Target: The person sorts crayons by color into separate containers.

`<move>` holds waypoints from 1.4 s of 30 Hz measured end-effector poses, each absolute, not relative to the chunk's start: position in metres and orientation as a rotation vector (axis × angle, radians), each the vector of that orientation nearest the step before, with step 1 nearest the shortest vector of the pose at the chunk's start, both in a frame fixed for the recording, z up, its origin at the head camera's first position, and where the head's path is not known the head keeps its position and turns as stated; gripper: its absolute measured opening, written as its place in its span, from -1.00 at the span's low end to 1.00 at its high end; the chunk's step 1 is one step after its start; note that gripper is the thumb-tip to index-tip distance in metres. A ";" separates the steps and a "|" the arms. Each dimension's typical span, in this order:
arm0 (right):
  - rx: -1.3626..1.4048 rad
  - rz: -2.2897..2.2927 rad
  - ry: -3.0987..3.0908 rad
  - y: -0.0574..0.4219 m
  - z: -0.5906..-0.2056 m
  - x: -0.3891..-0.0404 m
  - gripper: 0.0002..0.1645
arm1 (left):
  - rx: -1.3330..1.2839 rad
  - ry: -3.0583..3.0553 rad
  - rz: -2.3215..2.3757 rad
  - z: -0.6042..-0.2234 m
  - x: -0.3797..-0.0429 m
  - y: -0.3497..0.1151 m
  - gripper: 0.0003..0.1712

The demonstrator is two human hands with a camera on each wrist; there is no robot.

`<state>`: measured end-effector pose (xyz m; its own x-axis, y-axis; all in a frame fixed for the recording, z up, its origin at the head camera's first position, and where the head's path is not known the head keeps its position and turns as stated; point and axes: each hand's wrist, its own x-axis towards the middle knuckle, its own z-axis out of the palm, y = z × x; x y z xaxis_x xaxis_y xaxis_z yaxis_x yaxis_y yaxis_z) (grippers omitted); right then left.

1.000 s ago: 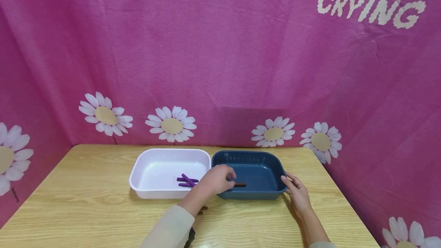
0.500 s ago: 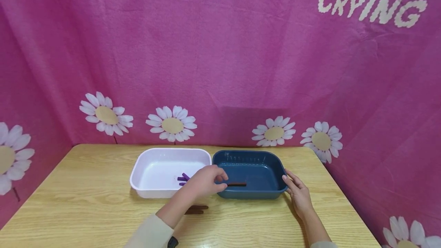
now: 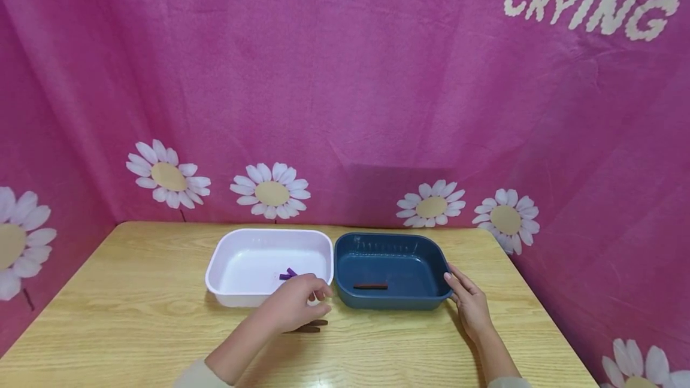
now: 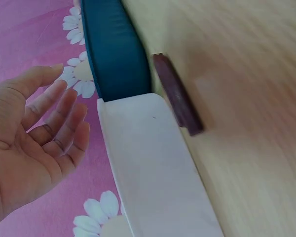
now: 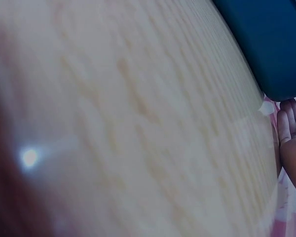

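My left hand [image 3: 299, 304] hovers over the front right corner of the white tray [image 3: 215, 283], fingers loosely bent and apart; in the left wrist view its palm [image 4: 24, 143] is bare. Partly behind that hand, purple crayon-like sticks [image 3: 286, 276] lie in the white tray. One brown crayon-like stick [image 3: 371, 285] lies in the dark blue tray [image 3: 393, 303]. More brown sticks [image 4: 180, 96] lie on the table before the white tray. My right hand [image 3: 471, 310] holds the blue tray's right side, thumb at the rim and fingers [image 5: 288, 123] against the outer wall.
Both trays stand side by side on the wooden table [image 3: 145, 292], with their near ends touching or almost so. A pink cloth [image 3: 345, 106] printed with daisies hangs behind and at both sides of the table.
My left hand has drawn back left and towards me from the blue tray, leaving the brown stick in it uncovered. The right hand stays at the blue tray's side.
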<state>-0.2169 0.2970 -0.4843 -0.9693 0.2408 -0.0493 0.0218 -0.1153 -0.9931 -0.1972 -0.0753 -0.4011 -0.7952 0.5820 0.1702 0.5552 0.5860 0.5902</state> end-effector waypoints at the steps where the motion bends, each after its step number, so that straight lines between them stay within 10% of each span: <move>1: -0.297 2.221 -1.984 0.297 -0.484 -0.217 -0.26 | 0.987 2.755 1.003 -0.402 -0.195 -0.078 -0.80; 42: -0.326 2.224 -2.022 0.297 -0.481 -0.217 -0.24 | 0.944 2.844 0.797 -0.451 -0.183 -0.123 -0.92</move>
<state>-0.2167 0.2974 -0.4813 -0.9699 0.2302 -0.0791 0.0569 -0.1016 -0.9932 -0.1826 -0.1229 -0.4511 -0.8138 0.5689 0.1189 0.5478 0.6825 0.4837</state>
